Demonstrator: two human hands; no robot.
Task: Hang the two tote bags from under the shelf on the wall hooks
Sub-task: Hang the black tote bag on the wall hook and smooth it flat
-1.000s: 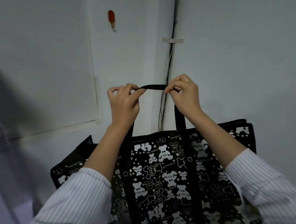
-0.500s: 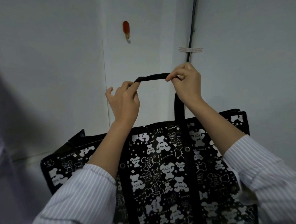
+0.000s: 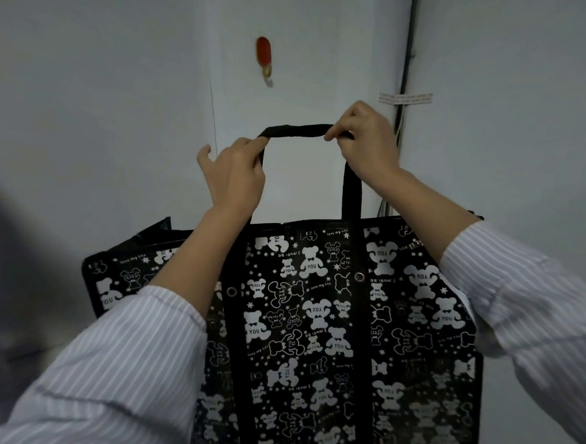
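A black tote bag (image 3: 325,316) printed with white bears hangs in front of me against the wall. Its black handle (image 3: 296,131) is stretched level between my hands. My left hand (image 3: 234,177) pinches the handle's left end and my right hand (image 3: 365,142) pinches its right end. A red wall hook (image 3: 263,57) with a metal prong sits on the wall above the handle, a little left of its middle, apart from it. A second tote bag is not in view.
Dark cables (image 3: 408,53) run down the wall corner at the right, held by a strip of tape (image 3: 406,98). A vertical seam in the white wall (image 3: 214,117) runs just left of the hook.
Both hands have lifted the bag and its handle upward toward the red hook. The hook now stands closer above the handle.
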